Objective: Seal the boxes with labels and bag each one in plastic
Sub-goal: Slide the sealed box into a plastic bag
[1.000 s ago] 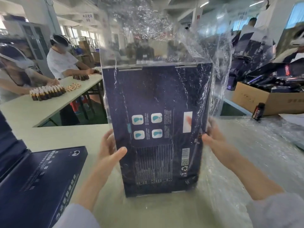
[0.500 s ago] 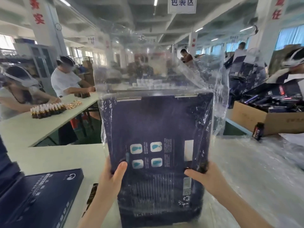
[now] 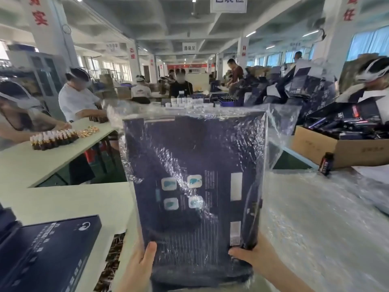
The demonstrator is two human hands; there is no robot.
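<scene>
Box: dark navy, stood on end over the near edge of the worktop, long axis vertical, printed panel facing the camera. Left hand and right hand each clamp a lower corner, thumbs on the face. Plastic bag sheathes the box, crinkled. Its loose end sits above the box top, well apart from both hands, with the slack spilling right, so the right hand is probably nearer for closing it.

White pillars and pale worktables fill a factory hall. Windows line the right side. Strip lights run overhead.
</scene>
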